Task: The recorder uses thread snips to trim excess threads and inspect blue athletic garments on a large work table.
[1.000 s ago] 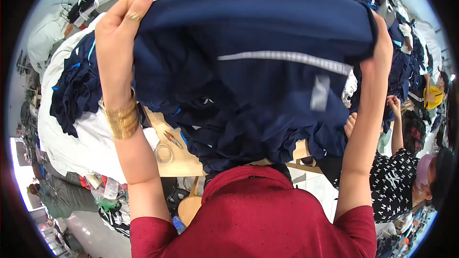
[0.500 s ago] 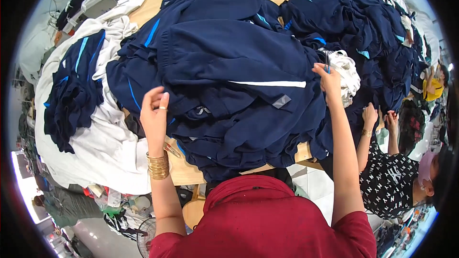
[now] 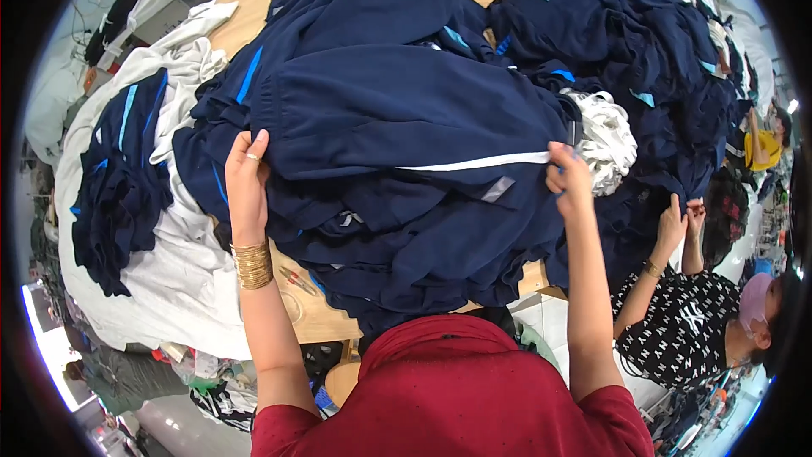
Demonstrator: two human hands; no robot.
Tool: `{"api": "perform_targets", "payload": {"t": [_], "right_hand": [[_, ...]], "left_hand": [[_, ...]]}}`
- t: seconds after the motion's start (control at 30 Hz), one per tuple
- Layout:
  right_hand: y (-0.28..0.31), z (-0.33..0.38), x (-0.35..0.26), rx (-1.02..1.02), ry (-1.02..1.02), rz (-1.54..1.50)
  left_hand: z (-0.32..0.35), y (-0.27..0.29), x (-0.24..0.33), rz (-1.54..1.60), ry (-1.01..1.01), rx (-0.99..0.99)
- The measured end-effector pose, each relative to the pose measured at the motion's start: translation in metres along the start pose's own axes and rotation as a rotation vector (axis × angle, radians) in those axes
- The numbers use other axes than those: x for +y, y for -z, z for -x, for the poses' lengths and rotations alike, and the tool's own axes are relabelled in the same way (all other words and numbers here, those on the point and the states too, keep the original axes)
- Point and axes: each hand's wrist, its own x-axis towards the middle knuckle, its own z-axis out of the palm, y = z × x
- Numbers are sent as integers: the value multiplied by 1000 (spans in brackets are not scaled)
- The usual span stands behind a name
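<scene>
A pair of navy shorts (image 3: pixel 381 110) with a gathered waistband and a white side stripe lies spread on top of a heap of navy garments (image 3: pixel 381 245). My left hand (image 3: pixel 249 173) pinches the waistband corner at the left, thumb on top. At the other end, my right hand (image 3: pixel 570 178) is closed on the edge where the white stripe ends. Out of that same hand stick small thread snips (image 3: pixel 574 132), dark blade upward; their handle is mostly hidden by my fingers. A bundle of white strips (image 3: pixel 607 140) lies just beyond my right hand.
Left stands a white cloth pile (image 3: pixel 186 279) with navy pieces (image 3: pixel 123 186) on it. Scissors-like tools (image 3: pixel 298 279) lie on the wooden table (image 3: pixel 317 322) near my left forearm. More navy garments (image 3: pixel 617 34) fill the right, where a co-worker (image 3: pixel 685 322) handles cloth.
My left hand has come down onto the waistband and closed on it. My right hand has moved down to the stripe's end and gripped it. The shorts' lower edge is pulled straighter.
</scene>
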Motion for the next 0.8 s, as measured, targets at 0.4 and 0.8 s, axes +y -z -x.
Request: {"api": "perform_targets", "payload": {"t": [0.4, 0.8], "right_hand": [[20, 4, -30, 63, 169, -19], [23, 10, -19, 223, 121, 136]], "left_hand": [[31, 11, -6, 32, -58, -73], [61, 9, -2, 88, 14, -183]]}}
